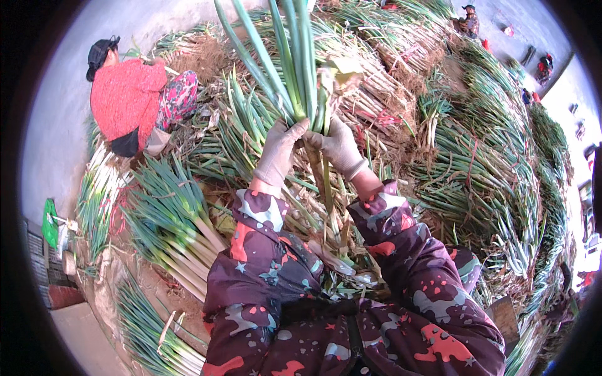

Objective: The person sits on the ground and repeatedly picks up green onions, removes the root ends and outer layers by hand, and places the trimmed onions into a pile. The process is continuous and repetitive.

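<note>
A large green onion [303, 62] stands upright before me, its green leaves fanning toward the top of the view. My left hand [279, 150], in a pale work glove, is closed around it where the leaves meet the stalk. My gloved right hand [342, 149] grips the same onion from the other side, thumbs close together, beside a yellowed, dry leaf [345, 67]. Below my hands hang brownish outer layers [320, 175] of the stalk. Between my forearms lie loose peeled scraps [338, 260]. My palms hide the middle of the stalk.
Trimmed green onions [182, 219] lie stacked at my left, with another bunch [153, 332] nearer. Untrimmed bundles [476, 169] pile up at right, more [382, 100] ahead. A person in a red top [132, 94] crouches far left; another person [469, 24] sits far right.
</note>
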### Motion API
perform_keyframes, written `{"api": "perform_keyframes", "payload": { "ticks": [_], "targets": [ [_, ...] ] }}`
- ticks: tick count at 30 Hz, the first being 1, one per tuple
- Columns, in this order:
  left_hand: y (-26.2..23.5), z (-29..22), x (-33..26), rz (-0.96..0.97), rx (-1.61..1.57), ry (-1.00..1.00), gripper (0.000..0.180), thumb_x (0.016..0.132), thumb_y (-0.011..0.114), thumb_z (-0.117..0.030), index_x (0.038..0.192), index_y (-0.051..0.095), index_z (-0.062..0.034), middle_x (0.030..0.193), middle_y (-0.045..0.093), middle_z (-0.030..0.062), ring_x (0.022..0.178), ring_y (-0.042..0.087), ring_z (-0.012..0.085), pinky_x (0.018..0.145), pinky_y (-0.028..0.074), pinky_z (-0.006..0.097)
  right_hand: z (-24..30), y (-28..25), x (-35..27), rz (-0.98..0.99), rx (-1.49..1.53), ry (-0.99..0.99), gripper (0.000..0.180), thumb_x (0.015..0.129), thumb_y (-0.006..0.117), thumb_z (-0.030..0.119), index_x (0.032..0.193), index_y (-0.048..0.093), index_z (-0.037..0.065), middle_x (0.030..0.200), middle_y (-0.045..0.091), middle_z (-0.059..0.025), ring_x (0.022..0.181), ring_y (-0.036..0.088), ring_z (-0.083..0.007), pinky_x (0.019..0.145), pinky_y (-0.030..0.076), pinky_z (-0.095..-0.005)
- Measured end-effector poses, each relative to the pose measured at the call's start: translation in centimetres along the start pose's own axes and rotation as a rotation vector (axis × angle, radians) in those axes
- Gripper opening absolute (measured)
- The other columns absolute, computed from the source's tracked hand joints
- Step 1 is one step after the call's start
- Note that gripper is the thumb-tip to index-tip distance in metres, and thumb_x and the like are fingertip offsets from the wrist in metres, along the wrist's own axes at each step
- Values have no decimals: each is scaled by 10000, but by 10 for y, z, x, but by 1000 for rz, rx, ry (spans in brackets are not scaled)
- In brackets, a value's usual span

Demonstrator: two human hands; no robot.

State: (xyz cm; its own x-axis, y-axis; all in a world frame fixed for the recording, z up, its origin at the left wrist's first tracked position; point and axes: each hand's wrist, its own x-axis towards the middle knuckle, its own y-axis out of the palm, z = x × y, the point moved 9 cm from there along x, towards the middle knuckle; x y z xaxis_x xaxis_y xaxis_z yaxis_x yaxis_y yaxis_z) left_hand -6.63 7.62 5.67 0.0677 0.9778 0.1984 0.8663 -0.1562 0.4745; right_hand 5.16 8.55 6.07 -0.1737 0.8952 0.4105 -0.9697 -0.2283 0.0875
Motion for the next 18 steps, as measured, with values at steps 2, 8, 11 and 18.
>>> {"api": "perform_keyframes", "payload": {
  "ticks": [2, 8, 11, 18],
  "targets": [
    [-19, 15, 3, -59, -16, -106, 290, 888, 675, -169, 1130, 600, -28, 987, 646, 27, 858, 591, 118, 764, 469, 265, -2, 1, -15, -67, -182, 98, 268, 829, 705, 125, 1050, 586, 31, 776, 637, -53, 694, 582, -123, 656, 494, -308],
    [-65, 5, 13, -191, -348, 18, 279, 911, 642, -145, 1150, 564, -25, 1001, 615, 56, 909, 623, 209, 824, 541, 348, -36, -47, -111, -148, -274, 304, 262, 800, 722, 162, 947, 572, 6, 775, 625, -99, 684, 596, -171, 659, 496, -321],
    [-76, 12, 11, -238, -406, -70, 266, 926, 619, -129, 1163, 552, -29, 1045, 598, 77, 968, 628, 263, 844, 545, 407, -98, -97, -136, 320, -1096, 572, 425, 790, 719, 303, 1011, 570, -28, 892, 661, -201, 797, 661, -332, 743, 525, -420],
    [-28, 33, 13, -143, -550, -116, 256, 952, 578, -143, 1167, 542, -11, 1068, 603, 122, 1014, 613, 276, 853, 528, 418, -44, -46, -57, -159, -515, 264, 393, 953, 527, 380, 1051, 584, 3, 932, 640, -256, 871, 630, -418, 743, 492, -450]
  ]
}}
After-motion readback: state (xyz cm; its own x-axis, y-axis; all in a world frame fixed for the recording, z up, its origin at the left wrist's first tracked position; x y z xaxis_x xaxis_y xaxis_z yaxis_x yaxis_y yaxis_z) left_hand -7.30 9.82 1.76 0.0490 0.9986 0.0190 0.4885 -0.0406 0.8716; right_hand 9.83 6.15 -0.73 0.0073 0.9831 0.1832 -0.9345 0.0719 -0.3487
